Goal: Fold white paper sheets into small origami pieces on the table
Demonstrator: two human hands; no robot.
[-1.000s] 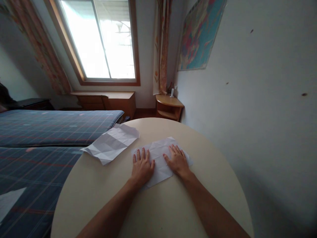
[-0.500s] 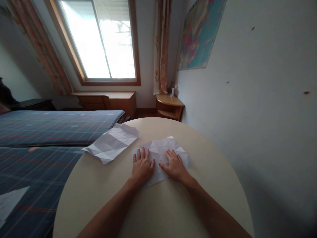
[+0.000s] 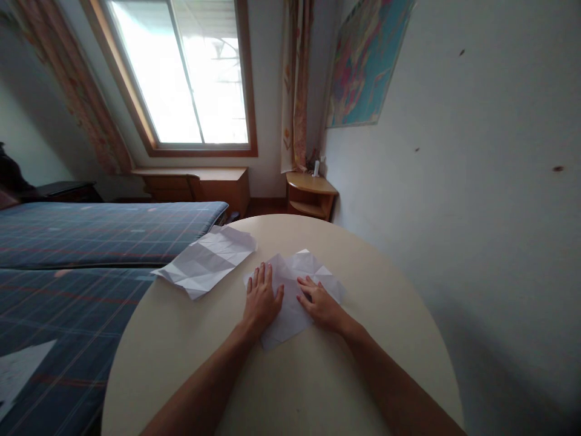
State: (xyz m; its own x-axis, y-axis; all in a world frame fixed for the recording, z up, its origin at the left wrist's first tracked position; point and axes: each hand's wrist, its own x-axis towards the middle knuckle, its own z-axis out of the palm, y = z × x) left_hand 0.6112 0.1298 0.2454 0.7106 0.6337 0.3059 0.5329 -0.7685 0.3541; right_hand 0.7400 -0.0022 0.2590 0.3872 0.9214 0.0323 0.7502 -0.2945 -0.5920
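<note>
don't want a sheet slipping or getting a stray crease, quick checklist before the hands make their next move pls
1. Left hand on the nearer sheet: ok, lying over its left part.
2. Right hand on the same sheet: ok, fingers over its right part.
3. Nearer sheet smooth: not ok, crease lines and folds show beyond the fingers.
4. Other sheet apart from the nearer one: ok, bare table shows between them.
5. Other sheet well in from the table's edge: not ok, it lies right at the rim.
6. How hard the hands press: cannot tell.
</note>
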